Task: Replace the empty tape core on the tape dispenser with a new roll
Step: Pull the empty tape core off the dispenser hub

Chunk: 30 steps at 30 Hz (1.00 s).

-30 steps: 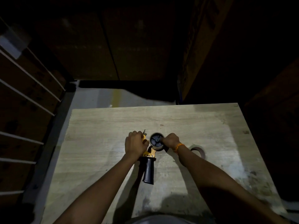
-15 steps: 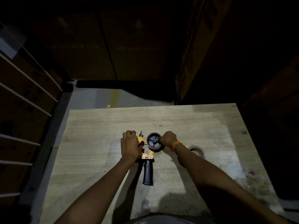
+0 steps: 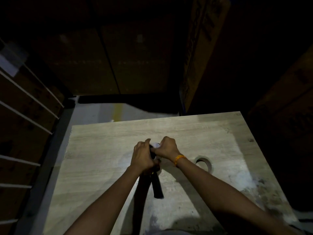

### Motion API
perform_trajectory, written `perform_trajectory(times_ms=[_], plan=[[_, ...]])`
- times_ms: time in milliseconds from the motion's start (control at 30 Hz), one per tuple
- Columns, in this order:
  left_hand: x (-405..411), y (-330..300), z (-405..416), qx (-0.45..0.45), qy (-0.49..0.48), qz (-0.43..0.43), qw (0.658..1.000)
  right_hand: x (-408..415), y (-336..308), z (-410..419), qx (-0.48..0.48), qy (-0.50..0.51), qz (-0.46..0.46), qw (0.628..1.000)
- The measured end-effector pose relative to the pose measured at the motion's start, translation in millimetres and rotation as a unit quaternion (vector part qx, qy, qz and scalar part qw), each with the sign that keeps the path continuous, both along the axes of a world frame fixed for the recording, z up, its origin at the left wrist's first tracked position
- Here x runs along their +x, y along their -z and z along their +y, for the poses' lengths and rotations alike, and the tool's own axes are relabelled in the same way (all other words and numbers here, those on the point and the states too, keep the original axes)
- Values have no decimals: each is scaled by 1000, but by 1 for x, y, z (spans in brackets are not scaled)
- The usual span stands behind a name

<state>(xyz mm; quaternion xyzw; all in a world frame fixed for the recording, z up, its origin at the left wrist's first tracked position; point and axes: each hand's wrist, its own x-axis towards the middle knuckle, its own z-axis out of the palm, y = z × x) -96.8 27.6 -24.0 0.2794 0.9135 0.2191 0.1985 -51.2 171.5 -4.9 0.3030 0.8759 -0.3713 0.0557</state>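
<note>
The tape dispenser point(image 3: 156, 185) is tilted up off the wooden table point(image 3: 101, 158), its black handle pointing toward me. My left hand point(image 3: 144, 156) is wrapped around the dispenser's body and hides the yellow frame. My right hand point(image 3: 166, 147) grips the pale tape core point(image 3: 155, 145) at the dispenser's head; only a small light patch of it shows between my hands. A brown tape roll point(image 3: 204, 163) lies flat on the table to the right of my right wrist.
Dark cardboard boxes point(image 3: 135, 56) stand beyond the table's far edge and to the right. A rack with white bars point(image 3: 25, 116) runs along the left side. The grey floor point(image 3: 105, 112) shows past the table's far left corner.
The dispenser lay flat with its wheel showing; now it is lifted and tilted, and both hands have closed together over its head. A pale core patch now shows between them.
</note>
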Motion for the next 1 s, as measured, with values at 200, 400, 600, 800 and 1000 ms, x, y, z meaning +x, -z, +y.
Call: perform_trajectory(times_ms=[200, 400, 600, 800, 1000], plan=[[6, -20, -19, 90, -25, -34, 995, 21, -6, 3, -115, -5, 75, 991], [14, -25, -35, 130, -92, -92, 983, 41, -3, 8, -205, -45, 102, 972], [16, -35, -34, 96, -63, -65, 991, 47, 1, -8, -234, -50, 105, 965], [15, -33, -37, 89, -36, -48, 994, 49, -3, -30, -176, -46, 96, 979], [15, -38, -37, 84, 10, -49, 995, 50, -4, -43, -92, 12, 71, 993]])
